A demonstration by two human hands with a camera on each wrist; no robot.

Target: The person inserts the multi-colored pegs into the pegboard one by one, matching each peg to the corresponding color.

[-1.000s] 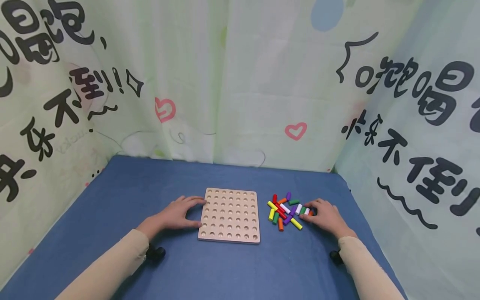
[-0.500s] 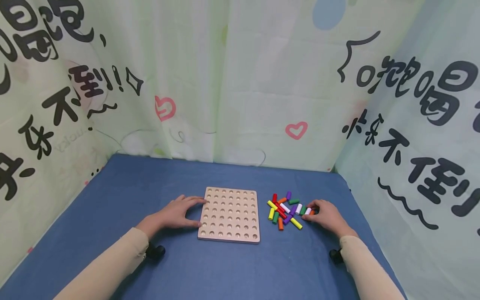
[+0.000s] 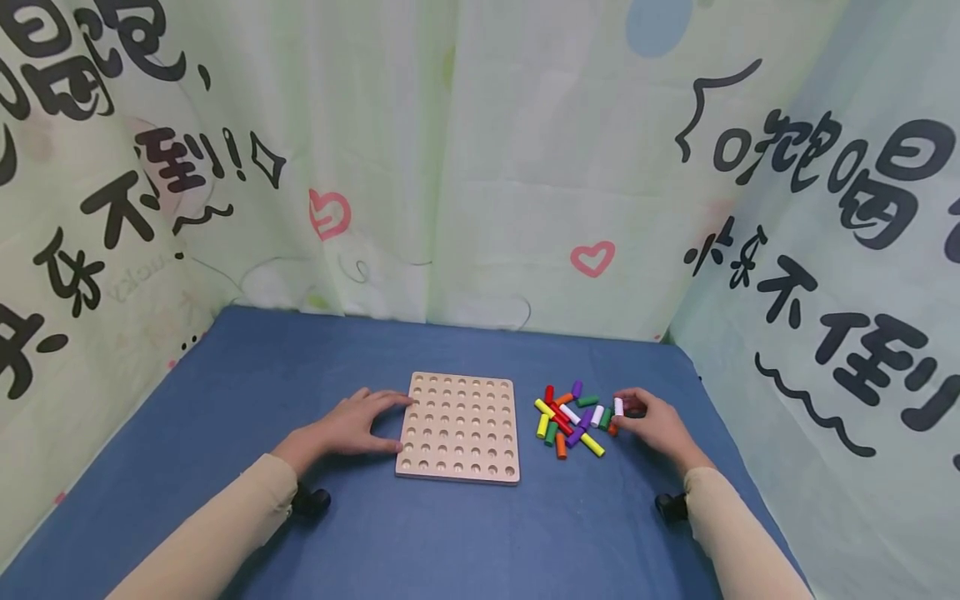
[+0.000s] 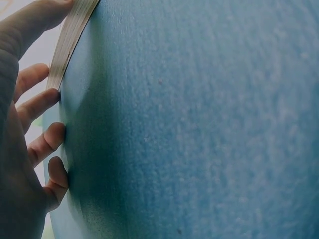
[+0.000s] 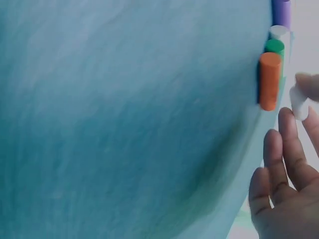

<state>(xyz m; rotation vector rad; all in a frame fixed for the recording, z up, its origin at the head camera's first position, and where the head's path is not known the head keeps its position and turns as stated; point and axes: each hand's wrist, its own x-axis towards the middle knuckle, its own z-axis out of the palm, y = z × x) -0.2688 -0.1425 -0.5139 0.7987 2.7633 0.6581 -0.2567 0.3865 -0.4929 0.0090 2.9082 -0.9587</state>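
Right hand [image 3: 660,425] pinches a white peg [image 3: 618,407] at 3 o'clock from the board [image 3: 461,429]; the peg looks light and stiff, best held by its sides; left hand [image 3: 348,425], spread, touches the board's 9 o'clock edge

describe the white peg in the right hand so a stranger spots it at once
On the blue table, right of the square wooden board with rows of holes, lies a loose group of small coloured cylinders. At its right edge, the person's right hand pinches a small white cylinder. It alone is held; other white cylinders lie in the group.
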